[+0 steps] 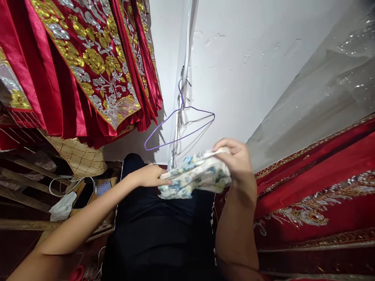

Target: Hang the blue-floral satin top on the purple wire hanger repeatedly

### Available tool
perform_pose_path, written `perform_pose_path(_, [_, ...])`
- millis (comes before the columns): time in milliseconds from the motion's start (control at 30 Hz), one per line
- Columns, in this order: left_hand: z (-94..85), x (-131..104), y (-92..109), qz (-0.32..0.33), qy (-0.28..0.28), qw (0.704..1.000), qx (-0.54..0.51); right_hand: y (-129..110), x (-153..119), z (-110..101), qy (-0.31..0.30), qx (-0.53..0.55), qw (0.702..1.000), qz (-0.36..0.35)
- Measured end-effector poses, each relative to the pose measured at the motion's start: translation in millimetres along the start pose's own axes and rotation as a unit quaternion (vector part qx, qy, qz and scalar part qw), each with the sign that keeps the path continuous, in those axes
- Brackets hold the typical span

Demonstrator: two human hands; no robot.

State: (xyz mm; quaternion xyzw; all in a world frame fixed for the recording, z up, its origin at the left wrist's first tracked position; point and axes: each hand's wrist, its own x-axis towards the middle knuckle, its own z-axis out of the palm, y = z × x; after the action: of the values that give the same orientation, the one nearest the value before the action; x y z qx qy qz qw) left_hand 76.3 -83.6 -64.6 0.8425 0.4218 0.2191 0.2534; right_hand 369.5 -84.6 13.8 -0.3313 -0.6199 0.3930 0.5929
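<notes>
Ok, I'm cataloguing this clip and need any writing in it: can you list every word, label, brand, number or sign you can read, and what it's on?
None: no readable text shows anywhere.
Floral cloth, held by the left hand and right hand: pattern only.
Red embroidered garments: gold and silver flower motifs, no letters.
Purple wire hanger: bare.
Small item by the left forearm: blurred, unreadable.
</notes>
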Motion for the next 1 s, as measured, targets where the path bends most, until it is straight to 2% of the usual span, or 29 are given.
perform_pose_path(67, [-18.5,-8.4,-10.3,-0.030,-0.058,0.990,0.124,9.5,23.2,-2.3,0.117,0.045,0.988,-0.086])
perform_pose_path(133, [-38.1,-16.6,-17.0,-0.081,-0.066,0.972,0.212,22.7,45.1,3.9,0.133,0.076,0.984,-0.092])
perform_pose_path(267, [-72.2,-33.7,-20.1,-0.118,-0.036,0.942,0.311,56.8,72.4,25.6,0.005,-0.007,1.000,0.005])
perform_pose_path(367, [-88.1,-44.2,-20.6,-0.116,0.008,0.942,0.314,82.3,78.6,36.6,-0.066,-0.090,0.992,0.058])
perform_pose_path(433, [-94.7,-48.3,-21.3,-0.104,0.048,0.941,0.319,94.4,78.6,38.6,-0.076,-0.130,0.987,0.049])
perform_pose_path(533, [-103.3,-51.1,-18.7,-0.104,0.088,0.923,0.360,101.6,75.4,36.2,-0.065,-0.155,0.986,0.015])
perform_pose_path(700, [-119.9,-46.8,-2.8,-0.213,0.054,0.897,0.384,94.1,67.7,34.2,-0.077,-0.163,0.983,0.031])
perform_pose_path(800, [-126.1,-33.2,-1.1,-0.210,0.094,0.912,0.339,87.2,62.9,37.4,-0.108,-0.138,0.984,0.021])
perform_pose_path(900, [-129.6,-11.7,-8.6,-0.143,0.123,0.953,0.238,81.6,58.3,43.8,-0.113,-0.119,0.986,0.028])
perform_pose_path(1000, [-134.1,12.2,-12.5,-0.074,0.178,0.966,0.173,78.7,54.1,55.2,-0.119,-0.114,0.986,0.038])
